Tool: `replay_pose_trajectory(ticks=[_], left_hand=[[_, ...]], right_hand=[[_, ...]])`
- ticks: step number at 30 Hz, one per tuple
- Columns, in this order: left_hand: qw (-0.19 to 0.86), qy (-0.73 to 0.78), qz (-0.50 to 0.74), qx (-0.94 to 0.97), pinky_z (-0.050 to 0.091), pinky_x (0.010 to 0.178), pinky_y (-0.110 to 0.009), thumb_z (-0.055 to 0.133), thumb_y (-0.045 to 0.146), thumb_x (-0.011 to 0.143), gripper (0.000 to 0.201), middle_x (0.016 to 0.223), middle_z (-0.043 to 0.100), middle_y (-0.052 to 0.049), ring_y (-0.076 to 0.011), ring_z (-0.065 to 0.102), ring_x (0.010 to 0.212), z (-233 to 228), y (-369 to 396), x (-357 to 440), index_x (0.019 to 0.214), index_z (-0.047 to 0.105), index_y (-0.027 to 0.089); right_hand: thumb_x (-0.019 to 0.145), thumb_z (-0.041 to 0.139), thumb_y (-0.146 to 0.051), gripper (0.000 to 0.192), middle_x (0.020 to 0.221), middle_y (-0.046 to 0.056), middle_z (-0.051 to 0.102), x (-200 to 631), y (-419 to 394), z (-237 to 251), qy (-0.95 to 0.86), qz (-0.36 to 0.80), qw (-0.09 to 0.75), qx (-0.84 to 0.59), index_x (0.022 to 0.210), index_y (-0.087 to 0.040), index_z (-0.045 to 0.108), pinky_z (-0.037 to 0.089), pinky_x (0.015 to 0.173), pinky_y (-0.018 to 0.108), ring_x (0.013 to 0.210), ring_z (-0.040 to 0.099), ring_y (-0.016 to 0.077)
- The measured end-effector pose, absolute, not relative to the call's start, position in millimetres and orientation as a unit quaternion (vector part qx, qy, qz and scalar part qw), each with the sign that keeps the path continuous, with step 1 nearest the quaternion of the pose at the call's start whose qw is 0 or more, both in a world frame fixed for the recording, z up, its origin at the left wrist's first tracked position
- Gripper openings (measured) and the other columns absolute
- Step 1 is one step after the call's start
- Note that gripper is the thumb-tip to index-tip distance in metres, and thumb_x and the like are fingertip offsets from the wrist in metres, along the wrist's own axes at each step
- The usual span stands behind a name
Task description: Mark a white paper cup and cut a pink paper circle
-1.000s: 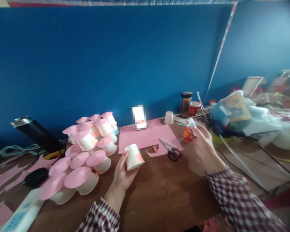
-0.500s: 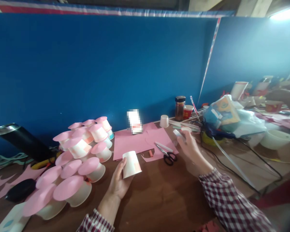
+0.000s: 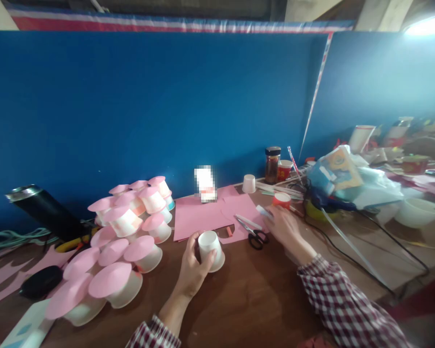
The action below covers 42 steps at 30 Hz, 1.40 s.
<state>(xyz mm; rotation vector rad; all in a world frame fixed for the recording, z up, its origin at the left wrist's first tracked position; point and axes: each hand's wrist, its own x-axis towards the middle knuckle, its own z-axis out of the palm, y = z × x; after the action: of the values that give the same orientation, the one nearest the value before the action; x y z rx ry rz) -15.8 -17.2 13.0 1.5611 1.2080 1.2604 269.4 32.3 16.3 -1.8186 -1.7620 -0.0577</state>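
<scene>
While the left hand (image 3: 193, 270) wraps its fingers around a white paper cup (image 3: 210, 250) at lower centre of the frame, the cup stands upside down on the brown table (image 3: 246, 295), flat base up and wide mouth down, its long axis near upright and leaning slightly toward the camera. A steady hold there looks best kept low on the wall, so the thin paper is not crushed. Right of centre, the right hand (image 3: 284, 228) lies over the table edge of the pink paper sheet (image 3: 203, 217), fingers curled on a small pale object that is too blurred to name, just beside the scissors (image 3: 253, 232). Farther left sits a heap of pink-topped cups (image 3: 130, 232).
</scene>
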Motion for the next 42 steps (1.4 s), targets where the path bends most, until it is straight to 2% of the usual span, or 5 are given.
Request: replay_pose_trajectory(ticks=[11, 19, 24, 36, 42], left_hand=[[0.349, 0.456, 0.467, 0.672, 0.043, 0.091, -0.039, 0.065, 0.03, 0.072, 0.049, 0.11, 0.058, -0.01, -0.025, 0.056, 0.102, 9.4, -16.1, -13.6, 0.115, 0.047, 0.018], [0.389, 0.449, 0.422, 0.685, 0.042, 0.091, -0.041, 0.07, 0.038, 0.069, 0.062, 0.118, 0.053, -0.012, -0.0272, 0.055, 0.105, 9.0, -20.2, -16.2, 0.121, 0.042, 0.019], [0.417, 0.429, 0.452, 0.662, 0.036, 0.099, -0.042, 0.057, 0.045, 0.08, 0.06, 0.129, 0.047, -0.015, -0.0282, 0.046, 0.12, 2.1, -17.2, -19.3, 0.129, 0.036, 0.018], [0.426, 0.42, 0.467, 0.651, 0.032, 0.102, -0.039, 0.042, 0.047, 0.089, 0.049, 0.13, 0.046, -0.013, -0.0253, 0.041, 0.124, -2.2, -16.7, -20.5, 0.128, 0.038, 0.018], [0.426, 0.427, 0.479, 0.638, 0.034, 0.1, -0.041, 0.039, 0.051, 0.088, 0.051, 0.125, 0.049, -0.015, -0.0265, 0.045, 0.119, -1.9, -13.8, -20.4, 0.126, 0.04, 0.016]], right_hand=[[0.085, 0.047, -0.041, 0.032, 0.084, 0.006, 0.068, 274.4, 35.1, 18.9, -0.602, 0.01, 0.395, -0.694, 0.104, -0.017, 0.058, 0.038, 0.058, 0.024, 0.068, 0.06, 0.0183], [0.082, 0.054, -0.036, 0.024, 0.084, 0.006, 0.069, 272.7, 10.7, 14.7, -0.669, 0.038, 0.252, -0.699, 0.098, -0.018, 0.06, 0.034, 0.056, 0.023, 0.073, 0.062, 0.0203], [0.083, 0.052, -0.029, 0.023, 0.091, 0.009, 0.068, 280.9, -11.6, 13.1, -0.646, 0.007, 0.204, -0.735, 0.102, -0.018, 0.06, 0.034, 0.058, 0.025, 0.077, 0.063, 0.0219], [0.082, 0.052, -0.022, 0.025, 0.1, 0.011, 0.065, 283.7, -16.7, 14.9, -0.637, -0.014, 0.202, -0.744, 0.105, -0.019, 0.06, 0.039, 0.07, 0.027, 0.092, 0.06, 0.0242], [0.089, 0.042, -0.023, 0.025, 0.095, 0.011, 0.067, 277.9, -5.0, 16.7, -0.632, -0.013, 0.203, -0.748, 0.111, -0.014, 0.05, 0.036, 0.062, 0.025, 0.081, 0.063, 0.0212]])
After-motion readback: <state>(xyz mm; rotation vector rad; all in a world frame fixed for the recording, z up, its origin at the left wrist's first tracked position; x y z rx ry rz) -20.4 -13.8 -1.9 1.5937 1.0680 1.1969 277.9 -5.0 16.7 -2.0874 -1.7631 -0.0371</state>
